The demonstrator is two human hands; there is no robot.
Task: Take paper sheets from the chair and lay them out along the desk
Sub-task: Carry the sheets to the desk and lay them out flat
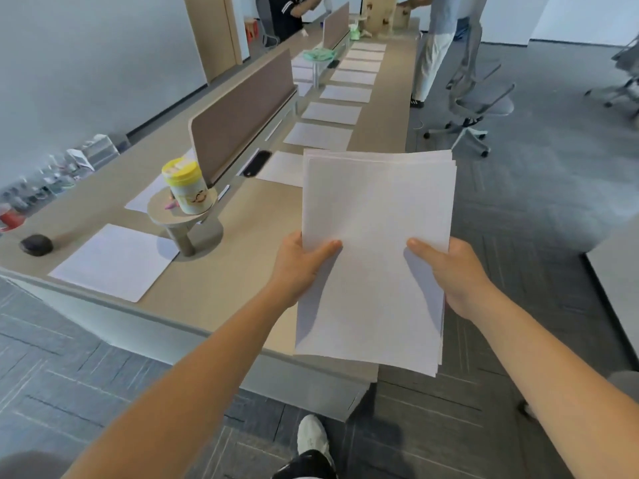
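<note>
The long desk (249,236) runs away from the camera. A brown divider panel (242,112) stands along its middle. On the near side of the panel a row of single sheets (318,135) already lies end to end toward the far end, and one more sheet (114,261) lies at the near corner.

The stack of paper (373,236) is off the desk, held in the air over its near right edge, with its far end covering part of the closest sheet in the row. It is many sheets thick, and the edges are slightly fanned at the top right corner.

The left hand (297,267) pinches the stack's left edge and the right hand (453,271) pinches its right edge. Each thumb lies flat on top, with the fingers underneath (hidden by the paper).

The stack is probably light but floppy. Held at the two long sides it keeps fairly flat, while a single sheet would likely sag and slide off the rest. Sheets this smooth slip on each other, so the top one is best peeled at a corner or short edge with one thumb while the other hand supports the pile from below. Creasing is the main risk.

A tub with a yellow lid (186,188) stands on a small round stand (162,216). Its label shows a picture, but no words are legible. A dark rounded thing (36,244) sits near the desk's left end. The sheets look blank.
</note>
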